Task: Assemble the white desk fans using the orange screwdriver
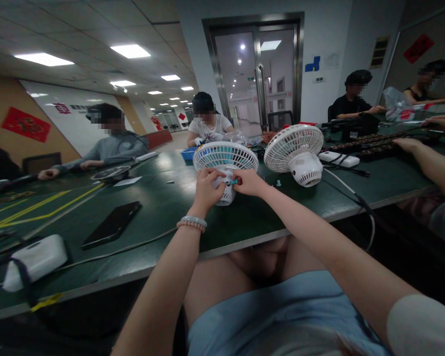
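A small white fan (225,157) with a round grille and teal blades lies face down on the green table (163,217). My left hand (206,187) is closed around its white motor housing. My right hand (246,182) is pinched on a small teal-handled tool (233,182) held against the housing. A second white fan (294,151) stands just to the right, tilted, untouched.
A black phone (112,223) and a white box with a strap (35,258) lie at the left. A white power strip (338,158) and black cables lie at the right. Several other people sit around the table; another person's arm (428,160) reaches in from the right.
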Tool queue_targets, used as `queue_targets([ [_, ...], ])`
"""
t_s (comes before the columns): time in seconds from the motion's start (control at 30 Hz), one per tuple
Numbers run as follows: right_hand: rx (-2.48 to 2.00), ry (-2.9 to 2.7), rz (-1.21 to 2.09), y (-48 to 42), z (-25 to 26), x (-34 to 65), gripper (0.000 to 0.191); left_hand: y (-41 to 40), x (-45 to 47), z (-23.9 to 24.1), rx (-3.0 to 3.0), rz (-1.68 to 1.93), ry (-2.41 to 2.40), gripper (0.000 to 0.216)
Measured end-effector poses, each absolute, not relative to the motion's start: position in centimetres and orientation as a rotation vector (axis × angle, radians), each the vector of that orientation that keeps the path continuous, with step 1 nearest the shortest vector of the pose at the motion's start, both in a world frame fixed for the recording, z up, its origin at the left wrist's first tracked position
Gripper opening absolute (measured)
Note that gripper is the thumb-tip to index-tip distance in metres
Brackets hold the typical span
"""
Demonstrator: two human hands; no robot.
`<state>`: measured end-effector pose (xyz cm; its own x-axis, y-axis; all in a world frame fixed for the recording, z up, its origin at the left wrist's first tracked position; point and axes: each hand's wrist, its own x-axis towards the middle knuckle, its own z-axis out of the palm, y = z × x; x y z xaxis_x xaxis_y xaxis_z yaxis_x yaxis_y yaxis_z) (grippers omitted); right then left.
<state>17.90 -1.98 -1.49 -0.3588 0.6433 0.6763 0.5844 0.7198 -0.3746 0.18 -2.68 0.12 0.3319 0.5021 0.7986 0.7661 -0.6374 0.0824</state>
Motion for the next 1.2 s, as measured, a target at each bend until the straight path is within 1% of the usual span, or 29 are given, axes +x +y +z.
queue_targets([
  [0.3, -0.840, -2.053, 0.141, -2.1, -1.5, 17.8, 0.020, -2.8, 0.4, 0.1, -2.329, -1.163, -1.123, 0.021],
  [0.5, -0.810, -2.035, 0.117, -2.5, -1.2, 17.9, 0.015, -2.8, 0.2, 0.0, -2.327, -1.117, -1.115, 0.023],
  [0.67, -0.817, -2.027, 0.112, -2.8, -1.0, 17.9, 0.015, -3.1, 0.7, -0.3, -2.312, -1.037, -1.094, 0.025],
  [0.9, -0.811, -2.010, 0.100, -3.0, -1.1, 17.8, 0.011, -3.6, 1.5, -0.4, -2.253, -0.994, -1.136, 0.019],
  [1.2, -0.800, -1.987, 0.159, -3.3, -0.8, 17.8, 0.015, -3.4, 1.6, -0.6, -2.234, -1.026, -1.167, 0.018],
])
